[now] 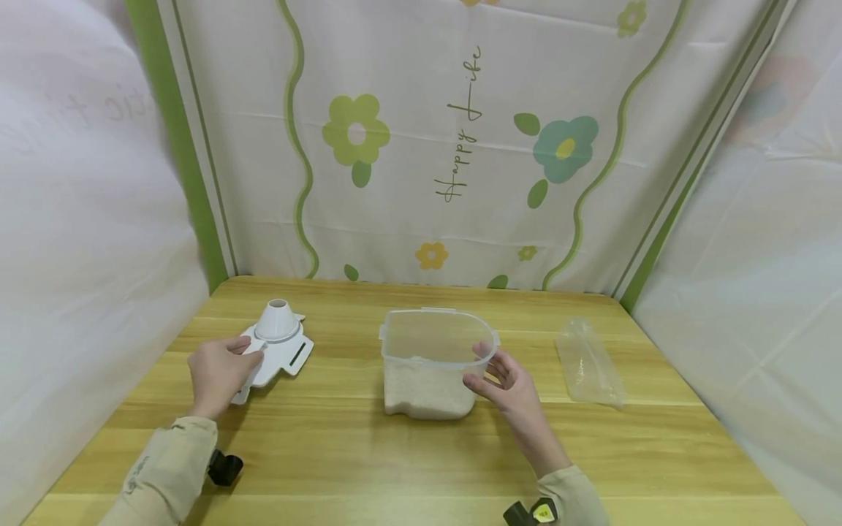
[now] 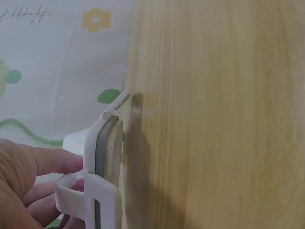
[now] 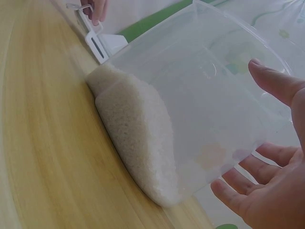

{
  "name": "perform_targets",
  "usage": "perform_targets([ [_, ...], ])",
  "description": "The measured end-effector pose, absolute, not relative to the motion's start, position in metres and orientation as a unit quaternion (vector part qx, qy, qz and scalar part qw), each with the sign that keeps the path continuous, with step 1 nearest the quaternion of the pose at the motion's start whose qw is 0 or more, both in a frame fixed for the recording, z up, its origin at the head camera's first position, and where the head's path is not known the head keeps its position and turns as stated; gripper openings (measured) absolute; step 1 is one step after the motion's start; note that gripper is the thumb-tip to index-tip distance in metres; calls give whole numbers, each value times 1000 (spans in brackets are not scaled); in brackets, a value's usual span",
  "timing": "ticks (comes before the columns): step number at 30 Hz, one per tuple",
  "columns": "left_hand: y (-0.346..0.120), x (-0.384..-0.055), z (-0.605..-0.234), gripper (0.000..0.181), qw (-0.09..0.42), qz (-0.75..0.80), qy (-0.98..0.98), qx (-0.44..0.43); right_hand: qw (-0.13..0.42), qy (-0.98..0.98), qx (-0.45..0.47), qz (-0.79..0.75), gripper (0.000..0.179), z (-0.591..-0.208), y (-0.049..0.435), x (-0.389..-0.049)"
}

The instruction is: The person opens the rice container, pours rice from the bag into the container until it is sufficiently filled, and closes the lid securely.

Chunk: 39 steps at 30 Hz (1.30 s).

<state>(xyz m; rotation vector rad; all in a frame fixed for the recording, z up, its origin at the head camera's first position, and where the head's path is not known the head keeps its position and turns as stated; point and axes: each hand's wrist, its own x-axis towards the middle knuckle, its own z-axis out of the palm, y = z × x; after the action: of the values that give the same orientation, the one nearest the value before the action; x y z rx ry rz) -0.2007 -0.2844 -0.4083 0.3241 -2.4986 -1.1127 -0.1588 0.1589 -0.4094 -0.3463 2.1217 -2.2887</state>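
Observation:
A clear plastic container [image 1: 430, 340] stands upright on the table, partly filled with white rice [image 3: 133, 124]. At its right side is my right hand [image 1: 503, 383], thumb toward the front and fingers spread toward the back, fairly straight and right at the wall. My left hand [image 1: 220, 372] pinches the raised handle of a white plastic lid [image 2: 104, 186] between thumb and fingers. A cone-shaped spout [image 1: 277, 321] rises from this lid, and side flaps with slots [image 1: 298, 354] stick out around it. Part of the lid is hidden behind the left hand.
To the right of the container lies a crumpled clear plastic bag [image 1: 588, 361]. The wooden table [image 1: 342, 467] is enclosed by a flower-printed curtain [image 1: 421, 146] at the back and pale sheets on both sides.

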Motion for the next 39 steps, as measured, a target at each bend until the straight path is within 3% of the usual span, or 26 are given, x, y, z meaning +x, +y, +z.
perform_targets([
  [39,-271,-199,-387,47,181,-470,-859,97,3,683,-99,-723,70,-409,159,-159],
])
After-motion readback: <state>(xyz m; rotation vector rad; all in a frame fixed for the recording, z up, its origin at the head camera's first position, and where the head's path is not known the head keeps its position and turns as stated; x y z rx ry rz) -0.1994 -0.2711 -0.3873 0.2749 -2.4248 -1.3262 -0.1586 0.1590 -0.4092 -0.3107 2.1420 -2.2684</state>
